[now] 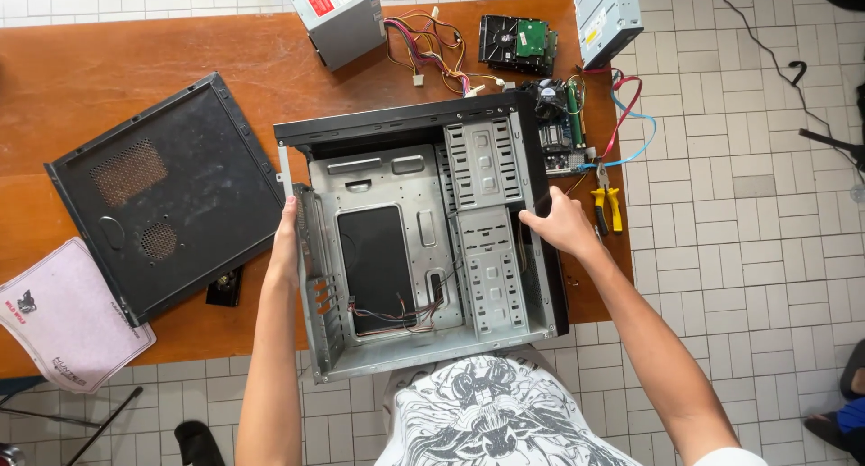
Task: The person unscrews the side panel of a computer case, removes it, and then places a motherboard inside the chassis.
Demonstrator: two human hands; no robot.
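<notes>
Case: your open case [423,241] lies on the desk [108,69], its near end past the edge.
Left hand [286,241]: fingers curl over the rear wall, tips hidden inside.
Right hand [559,224]: fingers grip the front edge; tips hard to make out.
Panel [167,196]: lies left, apart.
</notes>
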